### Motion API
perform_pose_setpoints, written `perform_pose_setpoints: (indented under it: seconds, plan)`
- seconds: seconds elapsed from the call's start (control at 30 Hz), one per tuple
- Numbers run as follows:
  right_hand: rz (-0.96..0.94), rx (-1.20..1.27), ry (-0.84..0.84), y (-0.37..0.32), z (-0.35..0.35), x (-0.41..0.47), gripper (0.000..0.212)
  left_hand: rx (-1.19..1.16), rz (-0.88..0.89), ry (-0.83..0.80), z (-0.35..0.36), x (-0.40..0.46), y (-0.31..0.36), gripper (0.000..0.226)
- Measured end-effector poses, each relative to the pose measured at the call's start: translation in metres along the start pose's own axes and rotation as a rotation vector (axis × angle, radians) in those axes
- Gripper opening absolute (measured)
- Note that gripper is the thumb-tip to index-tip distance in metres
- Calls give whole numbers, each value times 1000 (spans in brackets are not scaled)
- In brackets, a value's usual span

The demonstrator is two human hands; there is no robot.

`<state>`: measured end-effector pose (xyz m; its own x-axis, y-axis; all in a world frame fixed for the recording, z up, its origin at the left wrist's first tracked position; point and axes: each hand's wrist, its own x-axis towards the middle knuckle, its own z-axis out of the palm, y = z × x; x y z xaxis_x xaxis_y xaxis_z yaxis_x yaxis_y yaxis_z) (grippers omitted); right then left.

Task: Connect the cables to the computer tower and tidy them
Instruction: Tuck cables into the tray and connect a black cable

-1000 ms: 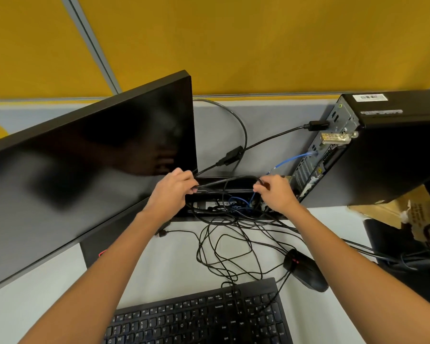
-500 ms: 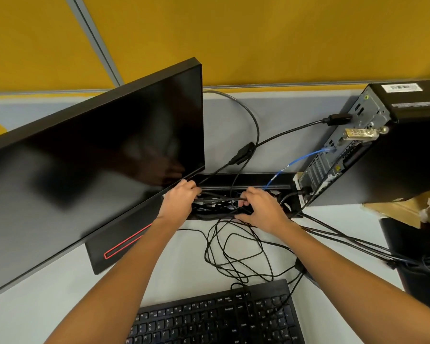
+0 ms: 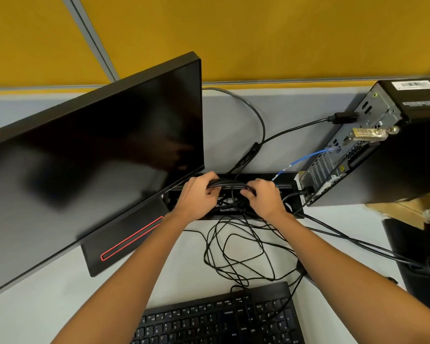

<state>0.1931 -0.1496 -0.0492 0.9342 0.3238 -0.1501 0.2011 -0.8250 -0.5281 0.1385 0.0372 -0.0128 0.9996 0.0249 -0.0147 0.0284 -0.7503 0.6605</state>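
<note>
Both hands, left (image 3: 198, 194) and right (image 3: 265, 197), grip a black cable bundle (image 3: 230, 184) over the desk's cable tray (image 3: 290, 187). A tower (image 3: 392, 150) stands right, a monitor (image 3: 90, 165) left.

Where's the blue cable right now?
In the head view, right of centre: the blue cable runs from the tower's rear panel down to the cable tray, just beyond the right hand.

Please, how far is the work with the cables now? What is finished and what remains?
Done: a black cable and a blue cable are plugged into the tower. In hand: the left hand and right hand grip a cable bundle over the desk's cable box. Left: the loose tangle in front of the keyboard still lies untidy.
</note>
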Motion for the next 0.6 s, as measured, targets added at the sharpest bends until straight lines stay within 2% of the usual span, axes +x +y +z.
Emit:
perform_pose_setpoints:
  seconds: [0.07,0.13,0.2,0.3,0.4,0.5,0.6]
  plan:
    - [14,50,27,3,0,-1,11,132,162,3,-5,5,10,2]
    - [28,129,53,6,-2,-1,11,274,327,-1,-8,8,14,12]
    - [61,211,57,9,-7,0,23,385,421,-28,-8,9,10,20]
    - [87,161,3,12,-11,-3,22,562,490,-135,-5,6,-5,31]
    - [40,53,-21,6,-4,-5,12,586,399,-249,-7,2,-27,24]
    - [-15,-43,-2,-4,4,-5,12,531,227,-306,-8,-1,-35,11]
    - [24,-75,-39,-4,7,-3,13,408,50,-257,3,-6,-36,37]
